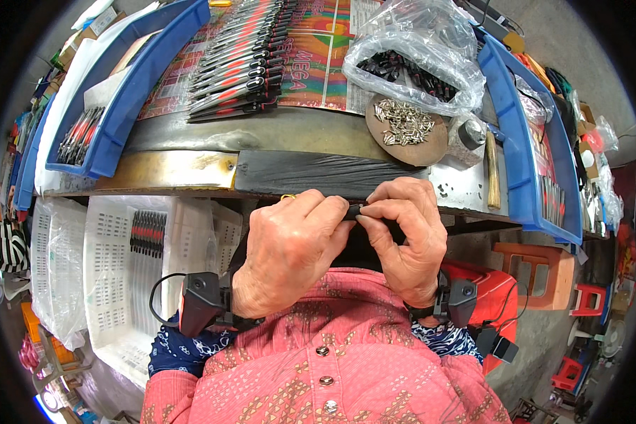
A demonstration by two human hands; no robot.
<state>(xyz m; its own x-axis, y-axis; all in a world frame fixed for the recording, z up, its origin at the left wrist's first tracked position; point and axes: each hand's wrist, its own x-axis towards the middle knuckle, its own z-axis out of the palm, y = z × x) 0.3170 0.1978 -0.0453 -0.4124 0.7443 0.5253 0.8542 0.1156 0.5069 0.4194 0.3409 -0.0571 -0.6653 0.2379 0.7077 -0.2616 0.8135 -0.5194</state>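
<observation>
Just in front of the bench's near edge, my left hand (286,247) and my right hand (408,237) meet at a small black part (353,212). The left thumb and fingers pinch one end of it. From the other side, the right thumb and forefinger press on it too. Fingers cover most of the part, so its full shape is hidden. Beyond the hands lies a round brown dish (431,152) heaped with small silvery metal pins (403,121). A clear plastic bag (374,53) behind it holds many black pieces (417,74).
Slim grey-and-red tools (237,74) with black ends lie stacked on the bench. Blue trays (113,159) (523,180) stand at both sides. A wooden-handled tool (492,169) lies at right. Below left, a white crate (106,283) holds similar tools; an orange stool (555,275) stands right.
</observation>
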